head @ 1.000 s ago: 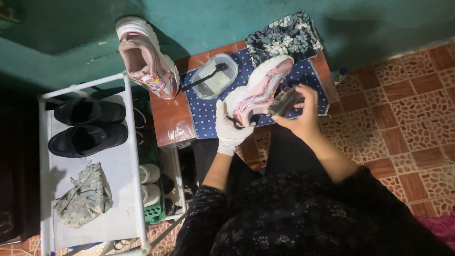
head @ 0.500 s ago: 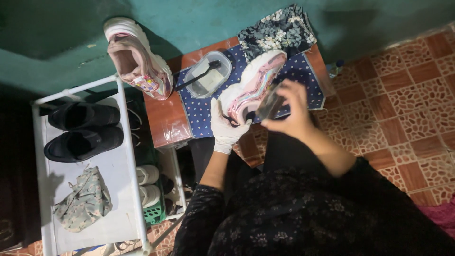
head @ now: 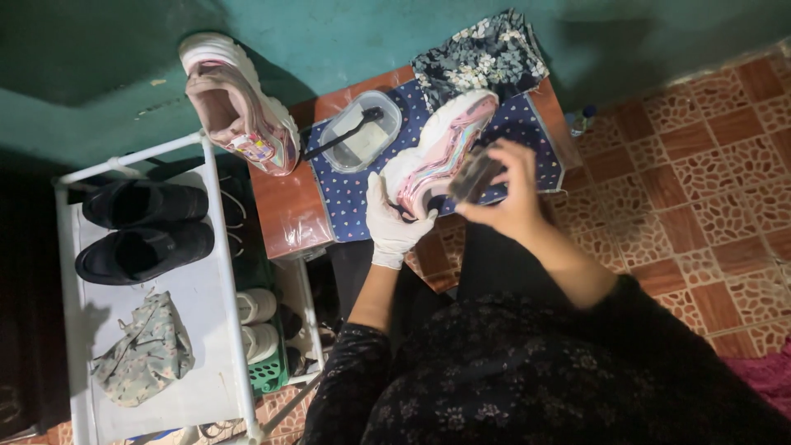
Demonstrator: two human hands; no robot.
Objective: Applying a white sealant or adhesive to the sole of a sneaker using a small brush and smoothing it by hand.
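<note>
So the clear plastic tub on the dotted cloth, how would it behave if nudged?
The clear plastic tub looks thin-walled and shallow, so probably light and easy to slide on the dotted cloth. The dark-handled tool overhanging its rim might tip it or fall out. Something pale inside could shift.

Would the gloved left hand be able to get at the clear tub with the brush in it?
Probably yes. The left hand holds the pink sneaker, and the clear tub sits just beyond it on the dotted cloth, uncovered, with nothing between. It would have to let go first.
</note>
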